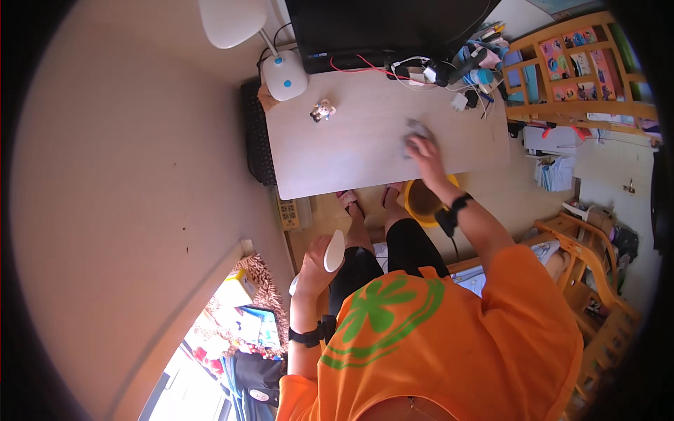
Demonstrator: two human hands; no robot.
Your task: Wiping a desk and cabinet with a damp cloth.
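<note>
My right hand (425, 156) reaches forward over the pale desk (337, 161) and is closed over a grey cloth (419, 128), which lies against the desktop. The cloth is slightly blurred. Low on the left, off the desk's near edge, my left hand (312, 268) is wrapped round a smooth white curved object (335, 251). A second bit of white shows on the other side of that hand; the object's kind cannot be made out. A small figurine (323, 110) stands on the desk, left of the cloth.
A white lamp (284, 76) and a dark monitor (379, 31) stand at the back. Cables (414, 74) and small items crowd the back right corner. A yellow-rimmed bin (450, 184) is below the desk's front edge. Wooden shelving (576, 109) is at right, a wall at left.
</note>
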